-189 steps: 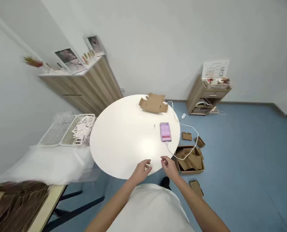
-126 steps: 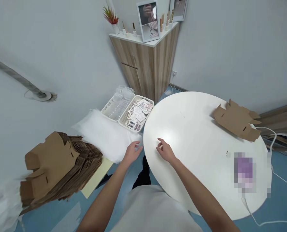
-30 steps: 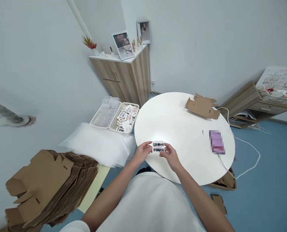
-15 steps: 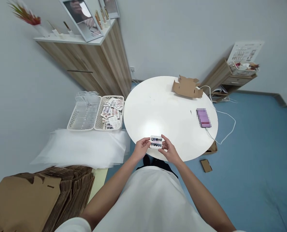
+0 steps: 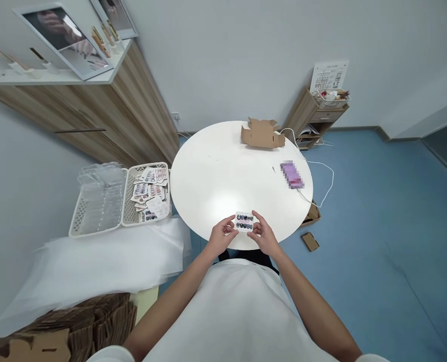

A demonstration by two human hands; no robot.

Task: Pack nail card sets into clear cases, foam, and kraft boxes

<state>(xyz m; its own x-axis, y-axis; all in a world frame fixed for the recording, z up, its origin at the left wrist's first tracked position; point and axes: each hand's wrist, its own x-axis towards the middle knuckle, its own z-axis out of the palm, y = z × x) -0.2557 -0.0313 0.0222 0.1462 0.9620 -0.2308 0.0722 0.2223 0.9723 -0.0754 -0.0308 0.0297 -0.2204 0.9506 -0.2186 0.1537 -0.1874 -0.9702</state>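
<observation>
A small white card with two rows of dark and pink press-on nails (image 5: 244, 221) is held over the near edge of the round white table (image 5: 223, 176). My left hand (image 5: 221, 235) pinches its left end and my right hand (image 5: 264, 237) pinches its right end. Both hands are closed on the card.
A flat cardboard box blank (image 5: 261, 134) lies at the table's far side, with a purple phone (image 5: 292, 174) on a white cable to the right. Two white baskets (image 5: 99, 200) hold clear trays and nail cards (image 5: 150, 192). White foam sheets (image 5: 95, 261) and stacked cardboard (image 5: 69, 332) sit at left.
My hands were empty several seconds ago; now both grip the nail card. Over the last second the view has swung right while the card stays between my hands.
</observation>
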